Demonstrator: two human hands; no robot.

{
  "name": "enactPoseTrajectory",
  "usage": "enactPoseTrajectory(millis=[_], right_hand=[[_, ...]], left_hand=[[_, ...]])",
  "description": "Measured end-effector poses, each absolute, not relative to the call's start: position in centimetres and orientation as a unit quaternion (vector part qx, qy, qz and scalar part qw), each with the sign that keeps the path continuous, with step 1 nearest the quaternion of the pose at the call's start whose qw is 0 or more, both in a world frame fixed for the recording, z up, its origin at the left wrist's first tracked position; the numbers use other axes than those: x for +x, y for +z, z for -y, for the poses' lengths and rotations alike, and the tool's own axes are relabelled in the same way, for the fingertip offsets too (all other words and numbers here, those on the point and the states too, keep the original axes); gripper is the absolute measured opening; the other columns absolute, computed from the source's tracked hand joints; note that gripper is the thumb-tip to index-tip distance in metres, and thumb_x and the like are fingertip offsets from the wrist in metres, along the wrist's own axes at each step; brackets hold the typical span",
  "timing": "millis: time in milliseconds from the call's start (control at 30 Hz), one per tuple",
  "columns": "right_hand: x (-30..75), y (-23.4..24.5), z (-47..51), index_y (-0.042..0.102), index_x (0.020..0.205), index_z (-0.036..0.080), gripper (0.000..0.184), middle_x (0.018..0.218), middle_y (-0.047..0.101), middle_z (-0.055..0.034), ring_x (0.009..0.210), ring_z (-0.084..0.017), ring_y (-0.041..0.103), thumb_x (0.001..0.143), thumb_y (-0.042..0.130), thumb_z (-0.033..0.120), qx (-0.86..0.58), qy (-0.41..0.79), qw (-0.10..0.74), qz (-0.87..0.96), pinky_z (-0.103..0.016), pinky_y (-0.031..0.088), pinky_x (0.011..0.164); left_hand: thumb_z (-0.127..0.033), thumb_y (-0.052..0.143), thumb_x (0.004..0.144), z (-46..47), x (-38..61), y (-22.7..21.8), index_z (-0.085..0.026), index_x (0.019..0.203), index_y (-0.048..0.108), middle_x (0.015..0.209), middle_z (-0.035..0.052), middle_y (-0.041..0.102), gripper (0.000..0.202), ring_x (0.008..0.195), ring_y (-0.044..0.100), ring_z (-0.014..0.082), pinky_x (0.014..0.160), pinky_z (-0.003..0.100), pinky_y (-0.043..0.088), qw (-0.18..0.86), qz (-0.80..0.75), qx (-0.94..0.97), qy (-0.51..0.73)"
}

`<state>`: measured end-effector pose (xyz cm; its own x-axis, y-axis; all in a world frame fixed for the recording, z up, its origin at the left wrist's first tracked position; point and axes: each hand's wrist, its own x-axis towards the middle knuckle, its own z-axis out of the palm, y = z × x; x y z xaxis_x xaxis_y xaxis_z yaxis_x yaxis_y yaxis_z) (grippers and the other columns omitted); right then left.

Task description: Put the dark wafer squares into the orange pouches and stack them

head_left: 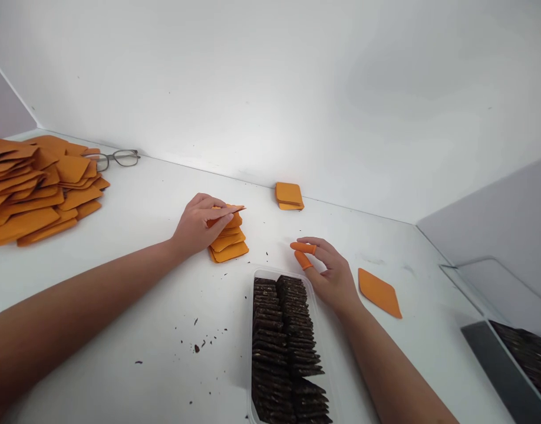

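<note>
A white worktop (133,282) carries orange pieces, dark squares and both hands of a seated or standing person, the posture being out of view. At its left lies the largest group, a loose, overlapping pile of orange pieces (36,188). At the near edge, between the forearms, a clear tray (315,318) contains dark squares (297,318) standing in two close rows; a dark-walled box (502,365) with similar contents appears at the right margin. The left hand (204,224) has its thumb and fingers pinched on the topmost orange piece (238,208) of an uneven stack (228,244) beyond the tray. The right hand (330,274) is empty, thumb and index finger slightly apart, just beyond the tray's right corner. A single orange piece (379,292) lies flat to its right; eyeglasses (112,157) touch or adjoin the pile, and a small stack (289,194) sits near the back wall. Orange finger cots (303,259) cover two right fingertips, and dark crumbs (197,348) are scattered left of the tray. For sound handling, a light edge pinch should isolate one layer without skewing the stack; the squares, apparently brittle, merit gentle contact, and crumbs are best kept off the orange surfaces
</note>
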<state>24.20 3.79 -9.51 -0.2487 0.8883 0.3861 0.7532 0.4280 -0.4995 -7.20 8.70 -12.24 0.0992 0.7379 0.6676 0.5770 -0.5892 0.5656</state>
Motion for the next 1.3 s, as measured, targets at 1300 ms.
enactPoseTrajectory(millis=[1300], right_hand=[[24.21,-9.60,-3.96,0.068,0.112,0.018,0.039,0.114,0.068,-0.0082,0.105,-0.019,0.064,0.101,0.055,0.053,-0.518,0.194,0.273,0.787,-0.043,0.055,0.097]], left_hand=[[-0.068,0.063,0.081,-8.75,-7.47,-11.90,-0.017,0.139,0.050,0.144,0.0172,0.057,0.078,0.137,0.048,0.0385,0.118,0.059,0.038,0.154,-0.645,0.691,0.288]])
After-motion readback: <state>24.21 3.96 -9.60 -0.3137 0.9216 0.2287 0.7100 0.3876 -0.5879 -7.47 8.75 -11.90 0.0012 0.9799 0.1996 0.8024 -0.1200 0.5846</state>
